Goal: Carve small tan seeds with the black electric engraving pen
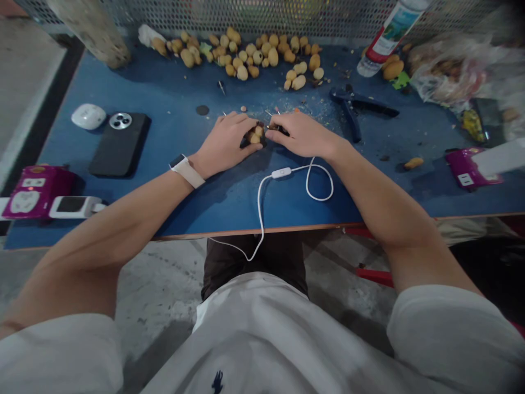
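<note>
My left hand and my right hand meet at the middle of the blue table. Between them, my left fingers curl around a small cluster of yellow fruits or nuts on dark husk. My right fingertips pinch a dark piece at the cluster's side, but I cannot tell exactly what it is. Thin metal pins stick up just beyond my fingers. Farther back lies a loose heap of tan oval fruits or nuts.
Dark blue-handled pliers lie right of my hands. A black phone and a white round device sit at left. A white cable loops near the table edge. A bottle, plastic bag and metal mesh stand behind.
</note>
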`<state>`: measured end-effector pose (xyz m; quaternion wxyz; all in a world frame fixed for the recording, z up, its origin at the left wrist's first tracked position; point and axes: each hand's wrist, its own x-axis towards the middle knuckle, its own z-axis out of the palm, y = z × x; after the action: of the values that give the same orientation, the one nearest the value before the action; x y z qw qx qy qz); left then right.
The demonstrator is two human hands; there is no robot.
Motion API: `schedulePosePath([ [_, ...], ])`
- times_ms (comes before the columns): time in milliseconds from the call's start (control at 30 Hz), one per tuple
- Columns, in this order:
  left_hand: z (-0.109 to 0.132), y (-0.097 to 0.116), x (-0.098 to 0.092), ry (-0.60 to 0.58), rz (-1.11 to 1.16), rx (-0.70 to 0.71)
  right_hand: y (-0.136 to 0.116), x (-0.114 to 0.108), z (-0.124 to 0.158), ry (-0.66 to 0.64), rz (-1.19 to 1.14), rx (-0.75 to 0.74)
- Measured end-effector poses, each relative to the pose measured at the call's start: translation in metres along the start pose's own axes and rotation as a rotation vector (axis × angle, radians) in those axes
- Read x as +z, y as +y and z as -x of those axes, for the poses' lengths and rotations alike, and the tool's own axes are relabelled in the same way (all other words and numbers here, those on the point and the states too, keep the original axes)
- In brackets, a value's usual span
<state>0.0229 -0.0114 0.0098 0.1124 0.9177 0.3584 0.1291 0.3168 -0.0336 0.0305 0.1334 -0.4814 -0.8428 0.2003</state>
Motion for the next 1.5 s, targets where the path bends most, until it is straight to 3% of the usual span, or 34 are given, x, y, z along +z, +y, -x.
schedulePosePath([
  [233,0.0,-0.007,0.0027,0.061,0.053,0.032,0.0005,0.0,0.0007,0.028,0.013,-0.006],
  [600,0.0005,-0.0006,-0.002,0.054,0.047,0.009,-0.0025,-0.001,0.0017,0.014,0.011,0.02],
  [1233,-0.0003,-0.0078,0.0029,0.105,0.11,0.03,-0.0031,-0.0022,0.0015,0.003,0.01,-0.001],
  [1500,-0.0003,-0.001,-0.0009,0.066,0.064,0.009,-0.004,-0.0019,0.0011,-0.004,0.035,-0.02],
])
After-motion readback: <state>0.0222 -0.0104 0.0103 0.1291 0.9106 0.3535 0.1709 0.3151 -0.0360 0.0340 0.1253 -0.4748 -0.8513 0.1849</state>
